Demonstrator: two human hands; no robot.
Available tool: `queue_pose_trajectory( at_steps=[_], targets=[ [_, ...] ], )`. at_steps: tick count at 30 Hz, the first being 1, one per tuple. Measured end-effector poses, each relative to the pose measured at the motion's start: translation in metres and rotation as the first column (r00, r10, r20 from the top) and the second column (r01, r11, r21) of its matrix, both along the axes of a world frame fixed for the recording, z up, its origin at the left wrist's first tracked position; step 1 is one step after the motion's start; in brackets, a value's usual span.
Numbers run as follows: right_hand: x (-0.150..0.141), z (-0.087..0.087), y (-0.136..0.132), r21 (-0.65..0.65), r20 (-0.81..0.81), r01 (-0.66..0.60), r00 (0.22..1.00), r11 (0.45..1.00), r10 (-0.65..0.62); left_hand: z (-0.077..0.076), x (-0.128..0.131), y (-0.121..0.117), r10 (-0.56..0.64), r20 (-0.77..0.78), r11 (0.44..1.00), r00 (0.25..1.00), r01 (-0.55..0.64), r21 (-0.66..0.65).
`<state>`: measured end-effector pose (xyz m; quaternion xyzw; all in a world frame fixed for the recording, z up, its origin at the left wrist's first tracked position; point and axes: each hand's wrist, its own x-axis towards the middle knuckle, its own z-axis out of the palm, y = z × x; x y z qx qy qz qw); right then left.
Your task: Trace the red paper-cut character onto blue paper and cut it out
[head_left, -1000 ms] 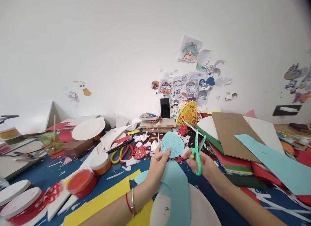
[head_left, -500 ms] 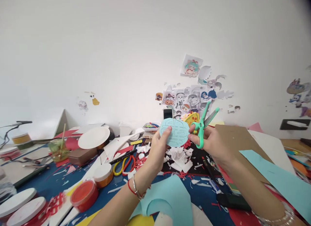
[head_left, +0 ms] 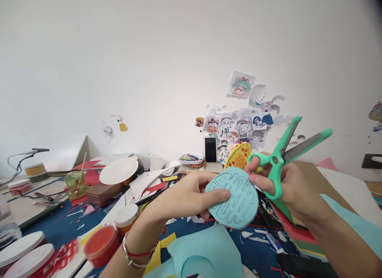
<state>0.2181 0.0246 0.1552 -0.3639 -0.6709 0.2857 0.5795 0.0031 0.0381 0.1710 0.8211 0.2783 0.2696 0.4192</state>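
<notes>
Now holds the light-blue paper disc, apparently trimmed round but with its drawn pattern left uncut, in the grip of the left hand above the notched blue sheet, and grasps green scissors with blades apart in the right hand.

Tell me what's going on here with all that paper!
The person's left hand is holding a pale blue paper disc with a line pattern on it. The right hand holds green scissors, open and pointing away from the disc. A pale blue sheet with a curved cut lies below.
</notes>
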Motion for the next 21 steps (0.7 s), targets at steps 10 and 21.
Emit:
queue_pose_trajectory(
  at_steps=[10, 21],
  targets=[
    [-0.015, -0.005, -0.006, -0.014, -0.141, 0.064, 0.988, 0.998, -0.065, 0.0, 0.014, 0.002, 0.232, 0.482, 0.961, 0.845, -0.276, 0.022],
    [-0.037, -0.015, -0.011, -0.118, -0.314, -0.059, 0.949, 0.991, 0.019, 0.005, 0.009, -0.006, 0.196, 0.381, 0.958, 0.904, -0.259, 0.123]
  ],
)
